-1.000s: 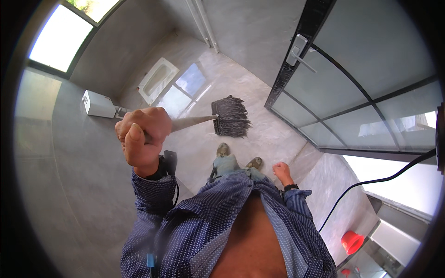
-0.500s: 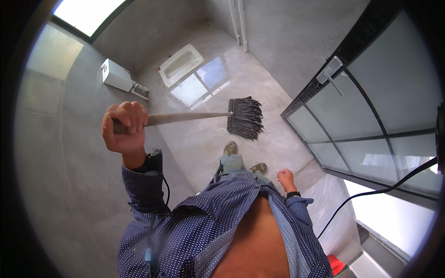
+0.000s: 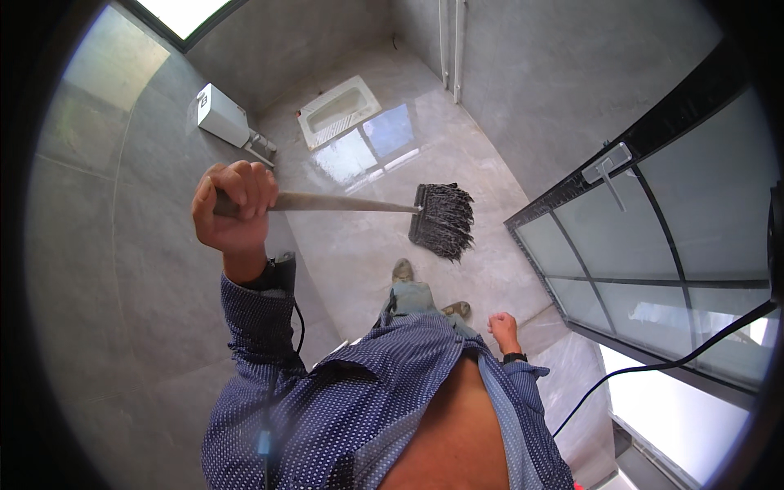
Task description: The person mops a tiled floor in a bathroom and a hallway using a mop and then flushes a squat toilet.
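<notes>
My left hand [image 3: 235,208] is wrapped round the upper end of a mop's wooden handle, held out to the left at about chest height. From there the handle runs to the right and down to the mop [image 3: 442,220]. Its dark grey, stringy head lies on the pale floor just ahead of my shoes, strands fanned to the right. At my right side hangs my right hand [image 3: 504,331], fingers curled in, with no object visible in it. A dark band circles that wrist.
A white squat toilet [image 3: 339,112] is set in the floor ahead, near a white wall-mounted cistern [image 3: 222,115] on the left. Pipes [image 3: 452,51] run down the far wall. To the right stands a black-framed glass door [image 3: 641,220] with a lever handle. A black cable [image 3: 645,369] hangs at right.
The room has shifted slightly rightward in view. Against the floor, the mop head has come a little nearer to my feet. My left hand keeps its grip; my right hand stays low.
</notes>
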